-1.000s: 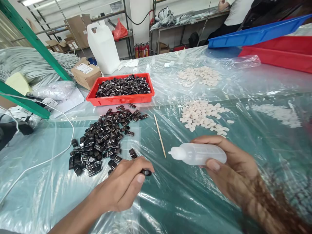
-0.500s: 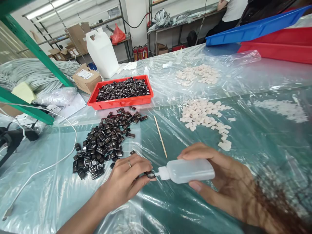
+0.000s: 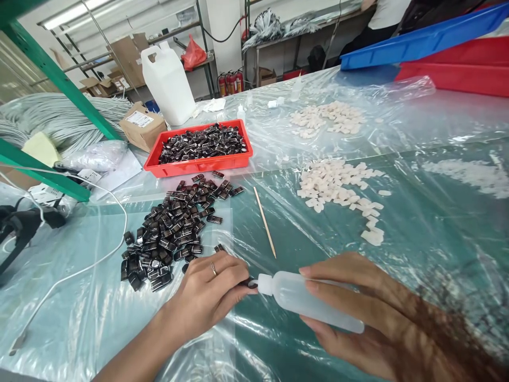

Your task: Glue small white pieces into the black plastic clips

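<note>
Pinched between the thumb and fingers of my left hand is a small black part, mostly hidden by the fingertips. My right hand grips a translucent squeeze bottle, its white cap end pointing left at the black part. Whether the nozzle touches the part cannot be made out. Left of my hands lies a pile of black parts. A wooden stick rests on the plastic-covered table beyond the bottle. Small whitish pieces are heaped to the right of the stick.
A red tray full of black parts stands behind the pile. Near it are a cardboard box and a white jug. More whitish pieces lie farther back. Blue and red trays are at back right. A white cable crosses the left.
The bottle has tilted, its base lower and farther right, with its cap closer to the black part. My right hand's fingers have shifted along it. The view has moved slightly.
</note>
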A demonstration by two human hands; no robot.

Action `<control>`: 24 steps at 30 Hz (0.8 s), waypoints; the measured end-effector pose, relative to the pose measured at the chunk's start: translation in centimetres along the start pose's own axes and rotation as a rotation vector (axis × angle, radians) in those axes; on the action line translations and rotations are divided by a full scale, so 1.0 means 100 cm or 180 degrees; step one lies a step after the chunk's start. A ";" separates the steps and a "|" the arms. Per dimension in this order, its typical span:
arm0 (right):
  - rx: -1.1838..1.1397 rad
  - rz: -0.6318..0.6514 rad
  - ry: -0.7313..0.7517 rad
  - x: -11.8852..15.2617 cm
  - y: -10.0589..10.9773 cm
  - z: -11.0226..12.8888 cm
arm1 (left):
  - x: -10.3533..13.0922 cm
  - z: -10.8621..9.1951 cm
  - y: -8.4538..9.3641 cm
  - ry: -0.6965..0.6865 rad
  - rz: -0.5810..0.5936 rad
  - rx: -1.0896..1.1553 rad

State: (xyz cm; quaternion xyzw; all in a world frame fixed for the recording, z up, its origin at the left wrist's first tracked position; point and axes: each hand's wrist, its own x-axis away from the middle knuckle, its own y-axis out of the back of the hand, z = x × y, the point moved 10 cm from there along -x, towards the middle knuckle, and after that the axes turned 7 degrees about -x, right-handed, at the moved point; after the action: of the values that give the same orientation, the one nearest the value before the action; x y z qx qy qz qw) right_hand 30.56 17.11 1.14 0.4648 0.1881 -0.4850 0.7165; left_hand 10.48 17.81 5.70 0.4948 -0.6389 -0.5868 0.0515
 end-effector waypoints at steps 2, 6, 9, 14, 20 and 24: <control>0.0070 0.0081 0.0042 0.009 -0.003 -0.001 | 0.000 -0.001 0.000 -0.0013 -0.0012 -0.0024; 0.0173 0.0141 0.0094 0.013 -0.003 0.001 | 0.000 0.000 0.000 -0.0010 -0.0046 -0.0041; 0.0231 0.0128 0.0146 0.006 -0.001 0.005 | 0.002 0.001 0.000 0.0015 -0.0051 -0.0034; 0.0149 0.0082 0.0054 -0.006 0.004 0.006 | 0.002 0.001 -0.001 0.0039 0.0036 -0.0023; 0.0272 0.0412 0.0224 -0.012 0.008 0.012 | 0.002 -0.001 -0.001 -0.0010 0.0095 -0.0095; 0.0282 0.0406 0.0318 -0.011 0.005 0.016 | 0.003 -0.001 -0.002 0.0032 0.0155 -0.0115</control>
State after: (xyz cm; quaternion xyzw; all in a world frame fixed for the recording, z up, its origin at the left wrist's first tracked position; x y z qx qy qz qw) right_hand 30.20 16.40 2.95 0.5307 0.1720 -0.4225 0.7143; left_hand 10.51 17.62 5.41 0.4810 -0.6398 -0.5943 0.0780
